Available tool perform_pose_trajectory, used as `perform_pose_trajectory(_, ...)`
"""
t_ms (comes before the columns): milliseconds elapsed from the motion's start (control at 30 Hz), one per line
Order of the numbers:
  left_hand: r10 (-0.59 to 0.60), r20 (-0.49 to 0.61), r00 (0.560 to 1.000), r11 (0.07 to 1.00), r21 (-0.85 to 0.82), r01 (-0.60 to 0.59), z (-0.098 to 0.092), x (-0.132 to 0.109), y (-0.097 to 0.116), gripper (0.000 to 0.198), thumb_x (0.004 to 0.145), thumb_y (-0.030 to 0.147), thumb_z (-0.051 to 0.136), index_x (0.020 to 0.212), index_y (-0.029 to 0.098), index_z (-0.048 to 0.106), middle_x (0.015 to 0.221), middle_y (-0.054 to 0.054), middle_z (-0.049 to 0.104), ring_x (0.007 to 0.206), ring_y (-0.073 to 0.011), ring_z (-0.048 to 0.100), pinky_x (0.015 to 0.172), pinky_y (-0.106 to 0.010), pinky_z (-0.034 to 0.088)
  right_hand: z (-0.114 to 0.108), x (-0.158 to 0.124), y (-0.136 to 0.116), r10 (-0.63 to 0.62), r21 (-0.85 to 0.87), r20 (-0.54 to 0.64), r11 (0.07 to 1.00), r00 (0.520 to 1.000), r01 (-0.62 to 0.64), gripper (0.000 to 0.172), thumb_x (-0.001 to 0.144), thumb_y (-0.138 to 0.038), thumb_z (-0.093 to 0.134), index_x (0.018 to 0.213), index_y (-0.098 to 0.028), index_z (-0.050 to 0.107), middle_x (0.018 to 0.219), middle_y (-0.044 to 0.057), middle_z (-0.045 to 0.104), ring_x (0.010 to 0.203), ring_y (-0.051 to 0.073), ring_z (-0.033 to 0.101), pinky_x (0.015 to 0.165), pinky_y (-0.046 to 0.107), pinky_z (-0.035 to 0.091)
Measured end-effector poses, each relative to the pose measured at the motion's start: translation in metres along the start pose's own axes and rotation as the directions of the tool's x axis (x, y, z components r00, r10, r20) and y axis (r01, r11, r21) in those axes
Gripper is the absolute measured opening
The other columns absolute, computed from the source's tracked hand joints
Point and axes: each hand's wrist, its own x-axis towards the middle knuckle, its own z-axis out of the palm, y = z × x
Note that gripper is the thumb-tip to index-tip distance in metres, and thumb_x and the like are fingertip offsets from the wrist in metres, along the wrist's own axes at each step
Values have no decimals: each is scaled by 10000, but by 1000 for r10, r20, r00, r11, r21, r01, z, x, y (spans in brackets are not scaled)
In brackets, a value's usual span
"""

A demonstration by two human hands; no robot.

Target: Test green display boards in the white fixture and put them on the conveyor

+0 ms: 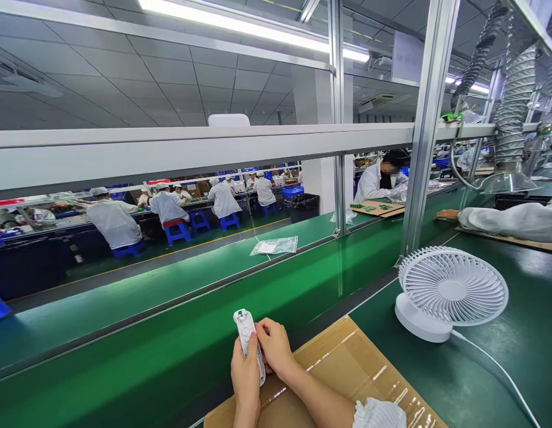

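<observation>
Here we see the left hand (246,373) clamped around a long white casing (245,326), thumb on its face, held by the edge of the cardboard sheet (342,368). The right hand (276,349) curls its fingers against the casing's right side — whether they pinch it, we cannot tell. A white fan (452,290) stands on the green tabletop (526,339).

White casing (245,326) partly out of sight behind left hand (245,370), cable (495,360) past bottom edge

We are finding room over the green belt (146,362) at left. At right, the white fan (452,290) and far metal post (426,131) are blocking us.
</observation>
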Motion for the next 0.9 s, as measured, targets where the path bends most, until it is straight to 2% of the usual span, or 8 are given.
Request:
perform_pose_trajectory(233,21,-6,1000,999,-28,-21,0,0,-1,595,607,684,531,910,176,600,690,-42,632,587,-231,581,520,-316,423,0,0,0,2,11,1,1000,1000,-2,250,865,-229,442,698,-136,605,588,5,562,504,94,426,488,202,268)
perform_pose_trajectory(500,23,-22,999,998,-50,-24,1,-2,0,551,620,655,560,895,179,608,675,-34,633,576,-225,579,517,-311,418,-1,0,-1,-10,29,-6,1000,1000,10,244,853,-215,450,690,-137,613,560,-1,547,488,93,425,463,201,264)
perform_pose_trajectory(667,5,32,999,993,-115,-2,2,-5,1,496,628,630,583,856,190,569,573,11,579,457,-178,529,430,-279,394,1,1,1,-30,66,-49,997,998,33,257,840,-252,468,655,-144,610,502,-13,516,466,102,433,463,209,286)
perform_pose_trajectory(733,0,76,997,988,-154,12,3,-6,1,465,642,628,569,810,195,535,499,36,527,397,-156,490,389,-266,385,-7,3,-6,-39,87,-105,995,994,49,273,842,-266,462,655,-138,613,524,-1,539,500,111,465,494,215,320)
perform_pose_trajectory(833,4,129,992,978,-208,23,5,-8,1,422,666,612,547,756,206,476,446,58,480,354,-130,448,344,-248,381,-35,8,-32,-83,129,-217,985,973,112,331,879,-331,413,742,-127,634,688,32,614,594,114,508,554,219,366)
perform_pose_trajectory(900,13,147,989,974,-227,21,7,-8,1,402,677,595,538,743,208,453,437,64,470,334,-116,431,324,-235,377,-55,10,-53,-189,177,-308,951,932,252,375,898,-415,402,876,-127,640,767,37,621,587,105,504,549,224,391)
